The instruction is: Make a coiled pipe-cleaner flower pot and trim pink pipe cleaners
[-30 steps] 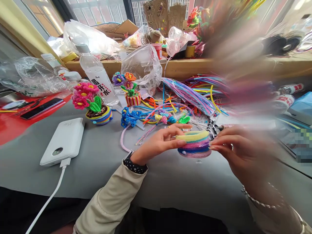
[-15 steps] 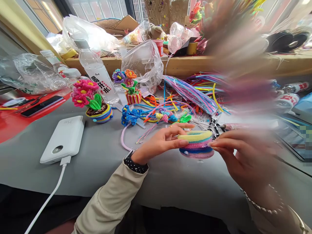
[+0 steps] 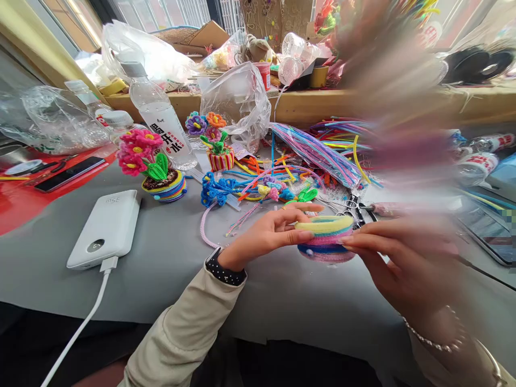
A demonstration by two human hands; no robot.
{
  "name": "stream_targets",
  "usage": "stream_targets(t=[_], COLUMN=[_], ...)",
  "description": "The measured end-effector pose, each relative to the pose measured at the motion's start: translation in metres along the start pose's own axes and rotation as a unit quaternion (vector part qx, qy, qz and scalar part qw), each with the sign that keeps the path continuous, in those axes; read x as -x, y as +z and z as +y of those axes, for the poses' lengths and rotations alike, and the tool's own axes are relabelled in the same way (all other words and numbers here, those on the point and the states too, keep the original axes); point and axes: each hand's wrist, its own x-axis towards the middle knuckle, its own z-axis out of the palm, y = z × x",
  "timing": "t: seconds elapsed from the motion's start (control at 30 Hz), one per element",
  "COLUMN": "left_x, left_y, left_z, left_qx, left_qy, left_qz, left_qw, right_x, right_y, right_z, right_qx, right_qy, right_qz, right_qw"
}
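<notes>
A small round pot wound from fuzzy pipe cleaners (image 3: 325, 251), banded in yellow, teal, pink and dark blue, is held just over the grey table. My left hand (image 3: 268, 236) grips its left side, thumb on the outer wall and fingers behind the rim. A small pale ball sits on the blue band at the lower left. My right hand (image 3: 397, 252) is closed in a pinch, its fingertips touching the pot's right wall at the pink band. Whatever lies between those fingertips is hidden. A wide blurred patch covers part of the right hand.
Behind the pot lie scissors (image 3: 352, 207), loose pipe cleaners and blue pipe-cleaner flowers (image 3: 217, 188). To the left stand a pink flower pot (image 3: 164, 187), a striped flower pot (image 3: 220, 159), a water bottle (image 3: 163, 123) and a white power bank (image 3: 105, 228) with its cable.
My right fingertips have moved slightly left, onto the pot's wall; the small shiny bit seen at them before is now covered. My left hand keeps its hold.
</notes>
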Motion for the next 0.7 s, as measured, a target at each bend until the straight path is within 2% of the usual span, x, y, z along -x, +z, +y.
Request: stream_targets(t=[0.2,0.7], left_x=[-0.0005,-0.0008], left_y=[-0.0033,-0.0051], left_z=[-0.0009,-0.0028], left_qx=[-0.032,-0.046], left_qy=[0.012,0.020], left_qz=[-0.028,-0.031], left_qw=[0.999,0.998], right_x=[-0.0009,0.0035], right_y=[0.0005,0.0015], right_z=[-0.0002,0.0022], right_qx=[0.001,0.010], right_qy=[-0.009,0.005], right_qz=[0.001,0.020], right_qw=[1.000,1.000])
